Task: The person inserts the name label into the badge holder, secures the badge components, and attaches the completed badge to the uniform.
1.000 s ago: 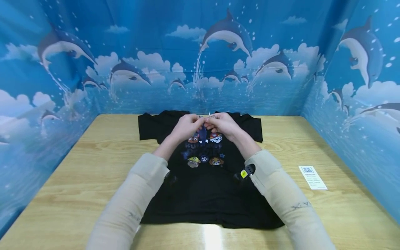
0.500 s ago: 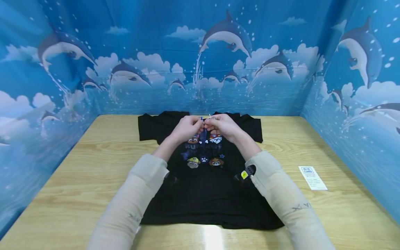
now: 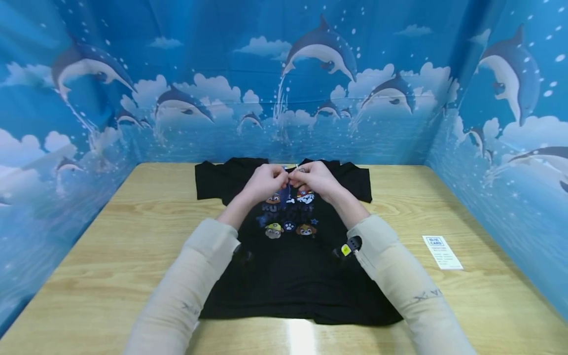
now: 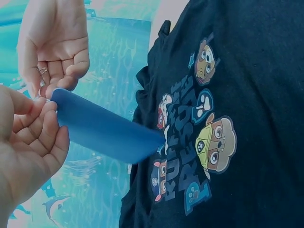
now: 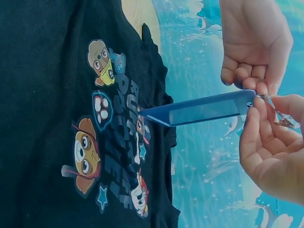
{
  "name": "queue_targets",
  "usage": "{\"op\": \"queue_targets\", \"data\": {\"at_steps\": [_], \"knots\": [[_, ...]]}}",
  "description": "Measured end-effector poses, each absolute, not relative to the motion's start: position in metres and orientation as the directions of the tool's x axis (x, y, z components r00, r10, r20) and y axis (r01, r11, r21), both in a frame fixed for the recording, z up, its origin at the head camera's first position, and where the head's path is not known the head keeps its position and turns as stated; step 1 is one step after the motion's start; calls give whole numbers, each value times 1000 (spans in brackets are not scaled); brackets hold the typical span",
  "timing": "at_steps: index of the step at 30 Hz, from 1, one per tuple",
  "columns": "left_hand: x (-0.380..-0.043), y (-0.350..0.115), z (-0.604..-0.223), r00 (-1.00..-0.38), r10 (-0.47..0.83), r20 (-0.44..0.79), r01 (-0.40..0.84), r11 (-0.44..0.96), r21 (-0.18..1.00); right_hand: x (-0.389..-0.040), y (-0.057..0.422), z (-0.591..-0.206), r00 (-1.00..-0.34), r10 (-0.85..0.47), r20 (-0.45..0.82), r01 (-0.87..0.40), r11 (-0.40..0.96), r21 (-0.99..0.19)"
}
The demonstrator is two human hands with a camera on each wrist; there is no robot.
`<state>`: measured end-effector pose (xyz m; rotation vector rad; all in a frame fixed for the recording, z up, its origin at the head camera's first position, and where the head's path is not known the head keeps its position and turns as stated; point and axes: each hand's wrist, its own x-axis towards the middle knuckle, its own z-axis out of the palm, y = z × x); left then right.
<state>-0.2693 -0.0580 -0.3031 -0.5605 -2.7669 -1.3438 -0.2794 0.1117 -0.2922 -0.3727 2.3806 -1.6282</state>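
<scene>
A blue card holder [image 5: 204, 109] with a clear window hangs from fingertips above the black T-shirt [image 3: 301, 276]. My left hand [image 4: 31, 135] pinches it at its top end. Fingers of my right hand [image 5: 275, 145] pinch the small silver metal clip [image 5: 286, 121] joined to that same end. Both hands meet over the shirt's neckline in the head view, fingertips nearly together, and they hide most of the holder there. Spread flat with its sleeves toward the back, the shirt carries cartoon dog heads and lettering on its chest.
On the right of the wooden table [image 3: 479, 212] lies a white printed card [image 3: 443, 252]. A blue curtain [image 3: 222, 64] with dolphins stands close along the back and both sides. A yellow-faced device [image 3: 347, 249] shows at the right wrist.
The fingertips part slightly, showing blue between them, then come back together. The hanging card holder turns a little below them. Shirt and white card stay in place.
</scene>
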Motion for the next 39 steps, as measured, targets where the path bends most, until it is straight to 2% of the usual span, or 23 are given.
{"op": "queue_targets", "data": {"at_steps": [12, 22, 32, 39], "knots": [[-269, -57, -299, -935, 323, 147, 304, 513, 803, -280, 114, -293, -937, -340, -77, -6, 236, -972], [-268, -53, -299, -956, 286, 61, 201, 494, 846, -281, 112, -296, -922, -369, -114, 35, 215, -976], [-270, -55, -299, -948, 314, 49, 203, 479, 854, -280, 113, -297, -919, -377, -114, 34, 211, -977], [-271, -56, -301, -940, 335, 68, 219, 437, 873, -278, 116, -295, -897, -431, -96, 16, 186, -982]]}}
